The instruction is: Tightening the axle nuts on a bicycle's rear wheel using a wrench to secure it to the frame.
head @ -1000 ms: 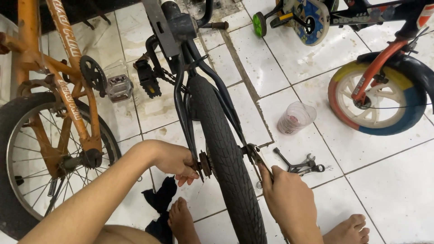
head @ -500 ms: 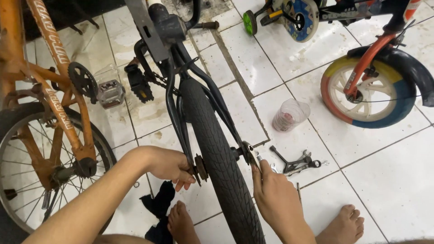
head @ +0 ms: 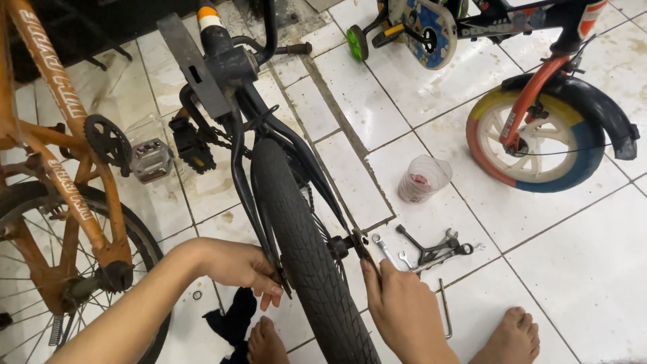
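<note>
My left hand point(head: 242, 266) and right hand point(head: 397, 303) flank the black knobbly rubber tyre point(head: 303, 269), fingers point(head: 369, 269) pinching each axle end to steady the wheel; steel spanners point(head: 431, 248) lie right of it.

the floor point(head: 573, 269) is laid with glossy white square tiles, stained and smudged in places, with dark grout lines between them. a darker, dirtier strip of grout point(head: 337, 114) runs diagonally from the top toward the middle. light falls evenly and reflects softly off the tiles. an orange bicycle point(head: 60, 175) stands at the left edge, and a small children's bicycle point(head: 539, 128) with a multicoloured wheel stands at the upper right. the top left corner lies in deep shadow.
</note>
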